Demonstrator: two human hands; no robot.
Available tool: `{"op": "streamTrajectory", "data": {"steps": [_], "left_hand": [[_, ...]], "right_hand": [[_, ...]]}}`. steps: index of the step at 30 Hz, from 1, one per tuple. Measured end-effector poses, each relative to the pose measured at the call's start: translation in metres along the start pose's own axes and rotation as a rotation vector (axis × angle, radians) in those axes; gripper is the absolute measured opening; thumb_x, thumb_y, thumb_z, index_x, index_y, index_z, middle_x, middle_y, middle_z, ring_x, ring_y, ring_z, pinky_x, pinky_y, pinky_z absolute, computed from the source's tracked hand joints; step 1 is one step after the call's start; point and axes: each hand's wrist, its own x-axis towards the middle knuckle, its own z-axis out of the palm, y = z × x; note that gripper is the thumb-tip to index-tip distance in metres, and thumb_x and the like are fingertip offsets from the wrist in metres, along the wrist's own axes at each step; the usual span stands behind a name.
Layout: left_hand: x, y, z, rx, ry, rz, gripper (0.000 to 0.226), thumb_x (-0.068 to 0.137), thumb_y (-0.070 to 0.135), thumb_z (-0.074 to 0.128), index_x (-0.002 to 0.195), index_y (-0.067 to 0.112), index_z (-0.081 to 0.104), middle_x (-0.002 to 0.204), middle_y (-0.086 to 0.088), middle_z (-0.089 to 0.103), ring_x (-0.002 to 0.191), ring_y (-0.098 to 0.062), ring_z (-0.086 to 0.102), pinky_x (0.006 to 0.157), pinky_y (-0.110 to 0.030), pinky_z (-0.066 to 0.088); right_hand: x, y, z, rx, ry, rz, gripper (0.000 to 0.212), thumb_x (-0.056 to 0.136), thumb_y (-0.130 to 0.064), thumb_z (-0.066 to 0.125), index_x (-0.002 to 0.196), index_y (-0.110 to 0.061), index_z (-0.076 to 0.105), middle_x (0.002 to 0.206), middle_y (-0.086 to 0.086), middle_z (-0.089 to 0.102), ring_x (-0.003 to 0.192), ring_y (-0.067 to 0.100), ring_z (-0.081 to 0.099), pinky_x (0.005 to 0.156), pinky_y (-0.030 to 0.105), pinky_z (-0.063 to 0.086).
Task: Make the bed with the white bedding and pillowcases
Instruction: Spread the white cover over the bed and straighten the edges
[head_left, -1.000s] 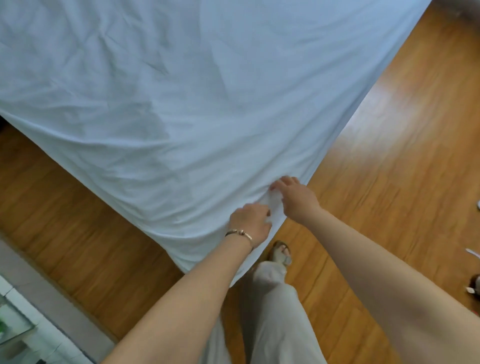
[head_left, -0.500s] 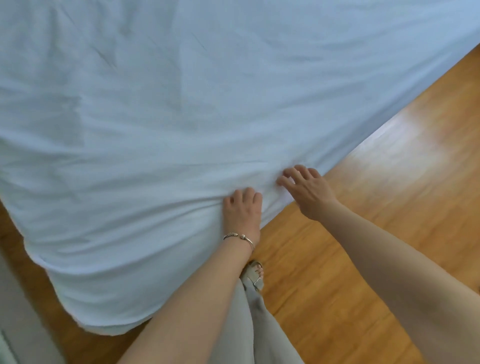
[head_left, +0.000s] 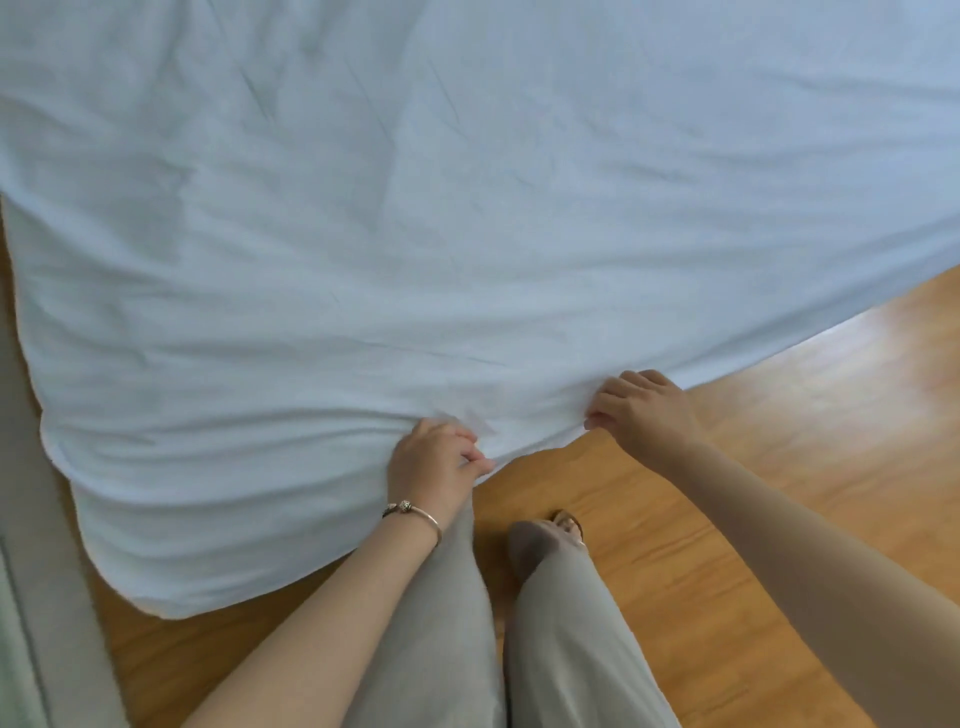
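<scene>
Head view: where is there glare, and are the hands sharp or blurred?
Head view: glare shines on the wooden floor at right; the left hand and right hand, gripping the white sheet, look fairly sharp; the wide lens bends the bed's edges.

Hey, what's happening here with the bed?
A person is making a bed. Both hands grip the near edge of a white sheet that is spread over the mattress and hangs toward the wooden floor. The left hand, with a bracelet on its wrist, bunches the hem, and the right hand pinches it a little further along. The sheet is wrinkled and its edge is not yet tucked in.
</scene>
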Motion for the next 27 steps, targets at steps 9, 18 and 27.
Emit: {"op": "streamTrajectory", "data": {"steps": [9, 18, 27], "left_hand": [[-0.018, 0.021, 0.035, 0.16, -0.078, -0.311, 0.012, 0.096, 0.028, 0.052, 0.085, 0.027, 0.057, 0.098, 0.005, 0.066, 0.094, -0.023, 0.059, 0.069, -0.027, 0.037], [-0.003, 0.022, 0.065, 0.314, -0.129, -0.416, 0.011, 0.098, 0.028, 0.048, 0.096, 0.027, 0.059, 0.112, 0.002, 0.065, 0.104, -0.022, 0.061, 0.083, -0.03, 0.045], [0.054, 0.17, 0.107, 0.154, -0.026, 0.024, 0.032, 0.095, 0.033, 0.045, 0.125, 0.025, 0.055, 0.129, 0.007, 0.056, 0.119, -0.016, 0.05, 0.096, -0.029, 0.038]], "right_hand": [[0.004, -0.008, 0.006, -0.052, -0.391, 0.009, 0.024, 0.093, -0.008, 0.037, 0.109, -0.025, 0.043, 0.093, 0.0, 0.062, 0.086, 0.028, 0.06, 0.06, 0.033, 0.035], [-0.025, 0.049, 0.037, 0.092, -0.399, -0.016, 0.022, 0.103, -0.025, 0.039, 0.121, -0.023, 0.052, 0.123, -0.002, 0.049, 0.117, 0.024, 0.045, 0.082, 0.034, 0.036], [-0.038, 0.204, -0.021, -0.105, -0.193, 0.129, 0.05, 0.084, -0.009, 0.063, 0.131, -0.025, 0.054, 0.134, 0.001, 0.049, 0.127, 0.026, 0.037, 0.101, 0.04, 0.035]]}}
